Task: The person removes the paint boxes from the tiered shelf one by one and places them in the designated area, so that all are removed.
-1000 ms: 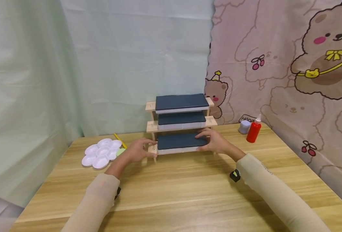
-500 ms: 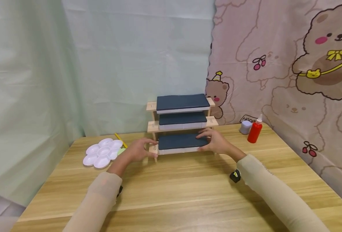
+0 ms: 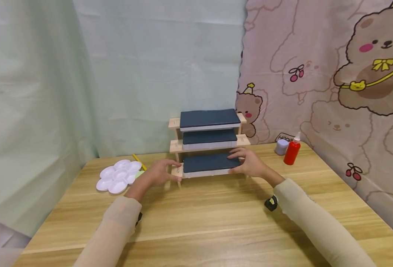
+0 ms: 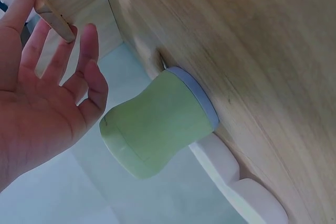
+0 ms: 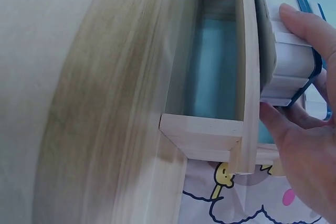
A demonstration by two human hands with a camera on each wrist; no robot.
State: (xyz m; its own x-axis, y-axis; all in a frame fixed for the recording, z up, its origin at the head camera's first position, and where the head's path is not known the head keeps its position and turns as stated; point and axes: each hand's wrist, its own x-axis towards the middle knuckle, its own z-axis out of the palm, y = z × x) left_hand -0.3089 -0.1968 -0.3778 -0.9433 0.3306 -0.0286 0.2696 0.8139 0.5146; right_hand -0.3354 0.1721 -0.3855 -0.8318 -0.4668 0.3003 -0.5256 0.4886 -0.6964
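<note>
A three-tier wooden rack [image 3: 175, 145] stands at the back of the table. Each tier bears a white case with a dark blue lid, the lowest case [image 3: 211, 163] lying between my hands. My left hand [image 3: 158, 173] pinches the left end of the lowest shelf board; the left wrist view shows its fingers against the wooden end [image 4: 55, 22]. With thumb and fingers, my right hand [image 3: 250, 163] holds the right end of the lowest case. In the right wrist view the thumb lies on the case's white side [image 5: 291, 59], and another fingertip is by the shelf edge [image 5: 249, 77].
Left of the rack lie a white flower-shaped palette [image 3: 119, 175] and a yellow stick [image 3: 139, 161]. A green cup [image 4: 157, 124] stands near my left hand. A purple jar [image 3: 281, 147] and a red squeeze bottle [image 3: 292, 152] stand at right. Curtains hang behind.
The lowest case sits very slightly farther right on its shelf, my right hand moving with it. My left hand keeps its place at the board's end. The head view shifts a little.
</note>
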